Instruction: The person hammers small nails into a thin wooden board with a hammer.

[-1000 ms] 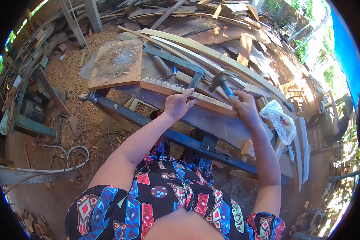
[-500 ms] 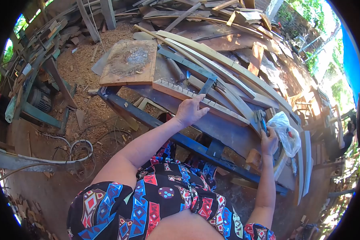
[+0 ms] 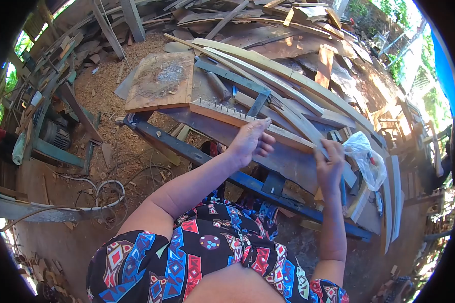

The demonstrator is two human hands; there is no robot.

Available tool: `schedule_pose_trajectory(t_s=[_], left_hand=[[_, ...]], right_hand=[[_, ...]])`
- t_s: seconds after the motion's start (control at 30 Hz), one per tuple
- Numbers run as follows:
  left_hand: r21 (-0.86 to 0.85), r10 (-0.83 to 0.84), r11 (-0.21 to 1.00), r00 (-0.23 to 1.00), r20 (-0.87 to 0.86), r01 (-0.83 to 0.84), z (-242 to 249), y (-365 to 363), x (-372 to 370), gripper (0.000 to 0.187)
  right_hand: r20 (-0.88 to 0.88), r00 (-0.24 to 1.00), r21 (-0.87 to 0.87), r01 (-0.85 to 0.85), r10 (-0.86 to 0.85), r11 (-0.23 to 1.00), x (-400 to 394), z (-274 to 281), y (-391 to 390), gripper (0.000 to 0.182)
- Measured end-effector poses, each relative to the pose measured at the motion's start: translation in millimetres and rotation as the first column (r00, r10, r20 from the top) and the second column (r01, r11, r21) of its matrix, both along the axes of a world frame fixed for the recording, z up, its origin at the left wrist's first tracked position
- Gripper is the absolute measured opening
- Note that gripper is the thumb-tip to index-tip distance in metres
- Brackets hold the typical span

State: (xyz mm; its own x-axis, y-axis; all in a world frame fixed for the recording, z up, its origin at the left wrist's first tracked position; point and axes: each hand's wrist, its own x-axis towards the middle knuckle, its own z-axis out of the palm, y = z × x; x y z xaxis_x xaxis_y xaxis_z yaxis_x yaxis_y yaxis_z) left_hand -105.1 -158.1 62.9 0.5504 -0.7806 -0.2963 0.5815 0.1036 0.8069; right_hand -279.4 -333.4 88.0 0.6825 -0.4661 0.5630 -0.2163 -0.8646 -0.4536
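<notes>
A narrow wooden strip (image 3: 288, 137) lies along the near edge of the workbench, with a row of nails (image 3: 222, 107) standing up from its left half. My left hand (image 3: 252, 141) is closed at the strip's middle, thumb on top and the other fingers curled in front. At the strip's right end, my right hand (image 3: 330, 164) has its fingers bent around the wood, though the fingertips are partly hidden. Just beyond the right wrist shows the blue handle (image 3: 343, 190) of a hammer, its head mostly hidden behind the hand.
A square board (image 3: 159, 81) sits at the bench's left end, beside a dark cylindrical piece (image 3: 218, 87). Long planks (image 3: 288, 76) lie across the back. A clear plastic bag (image 3: 365, 160) rests at the right. Cables (image 3: 108, 194) and sawdust cover the floor at left.
My right hand has let go of the hammer and moved left onto the strip's end. My left hand has shifted slightly right, its fingers now curling in at the strip.
</notes>
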Motion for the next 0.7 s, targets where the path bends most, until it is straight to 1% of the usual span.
schedule_pose_trajectory(t_s=[0.03,0.07,0.1,0.13,0.17,0.2,0.23,0.3,0.37,0.4,0.47,0.5,0.53,0.57,0.6,0.63,0.67,0.7], left_hand=[[-0.070,-0.058,0.997,0.979,-0.195,0.045,0.7,-1.8,-6.0,0.060],[-0.068,-0.058,0.997,0.980,-0.192,0.045,0.0,-3.4,-11.0,0.060],[-0.125,-0.128,0.987,0.957,-0.261,0.098,-1.3,-4.6,-15.5,0.067],[-0.186,-0.199,0.972,0.925,-0.324,0.144,-2.9,-4.3,-18.4,0.075],[-0.223,-0.253,0.956,0.916,-0.310,0.189,-8.8,-2.6,-18.6,0.079],[-0.222,-0.251,0.957,0.917,-0.309,0.187,-8.0,-1.0,-20.6,0.079],[-0.210,-0.232,0.963,0.916,-0.327,0.169,-6.6,0.4,-23.0,0.080],[-0.199,-0.213,0.969,0.913,-0.347,0.150,-3.3,3.7,-25.9,0.080],[-0.163,-0.187,0.977,0.924,-0.334,0.139,-0.5,7.0,-27.9,0.082],[-0.162,-0.192,0.976,0.922,-0.337,0.144,0.2,6.3,-29.4,0.082],[-0.177,-0.162,0.979,0.916,-0.367,0.102,0.8,3.6,-31.7,0.081],[-0.177,-0.166,0.978,0.914,-0.369,0.107,-3.1,3.3,-30.4,0.081],[-0.206,-0.217,0.967,0.911,-0.350,0.152,-9.5,3.8,-27.0,0.079],[-0.234,-0.267,0.952,0.906,-0.329,0.195,-13.5,3.7,-24.7,0.076],[-0.233,-0.268,0.952,0.905,-0.331,0.197,-11.7,3.3,-24.6,0.076],[-0.198,-0.243,0.962,0.923,-0.300,0.189,-8.2,3.0,-24.7,0.071],[-0.162,-0.218,0.970,0.939,-0.267,0.180,-6.1,2.3,-24.3,0.067],[-0.162,-0.220,0.970,0.938,-0.267,0.181,-7.9,1.6,-23.0,0.067]], right_hand=[[-0.008,0.998,0.034,-0.057,0.058,0.998,7.6,7.5,18.9,0.025],[-0.018,0.990,0.026,-0.142,0.142,0.990,14.1,13.9,35.3,0.025],[-0.029,0.974,0.019,-0.226,0.227,0.974,19.7,17.3,48.4,0.025],[-0.026,0.973,0.018,-0.227,0.228,0.974,25.2,15.4,57.7,0.025],[-0.073,0.956,0.027,-0.281,0.283,0.959,30.6,11.3,65.2,0.024],[-0.120,0.934,0.039,-0.334,0.337,0.942,34.5,7.4,70.6,0.024],[-0.119,0.933,0.040,-0.336,0.339,0.941,36.6,4.5,74.5,0.024],[-0.190,0.921,0.036,-0.340,0.341,0.940,37.9,-0.9,80.3,0.024],[-0.172,0.922,0.013,-0.349,0.346,0.937,37.1,-5.9,83.1,0.023],[-0.154,0.924,-0.012,-0.356,0.350,0.934,35.9,-7.3,84.2,0.022],[-0.135,0.926,-0.007,-0.356,0.352,0.934,34.4,-2.7,86.7,0.021],[-0.114,0.925,-0.003,-0.364,0.361,0.931,34.3,-0.7,86.7,0.019],[-0.115,0.927,-0.002,-0.361,0.358,0.933,34.3,-1.9,84.0,0.019],[-0.087,0.930,0.082,-0.351,0.357,0.933,34.1,-4.8,79.1,0.016],[-0.060,0.933,0.166,-0.341,0.355,0.925,34.1,-7.8,74.0,0.013],[-0.061,0.934,0.166,-0.340,0.353,0.926,35.0,-10.4,68.9,0.013],[-0.010,0.943,0.317,-0.313,0.333,0.895,36.4,-12.7,63.2,0.010],[0.037,0.952,0.460,-0.287,0.305,0.840,38.3,-12.9,57.6,0.008]])
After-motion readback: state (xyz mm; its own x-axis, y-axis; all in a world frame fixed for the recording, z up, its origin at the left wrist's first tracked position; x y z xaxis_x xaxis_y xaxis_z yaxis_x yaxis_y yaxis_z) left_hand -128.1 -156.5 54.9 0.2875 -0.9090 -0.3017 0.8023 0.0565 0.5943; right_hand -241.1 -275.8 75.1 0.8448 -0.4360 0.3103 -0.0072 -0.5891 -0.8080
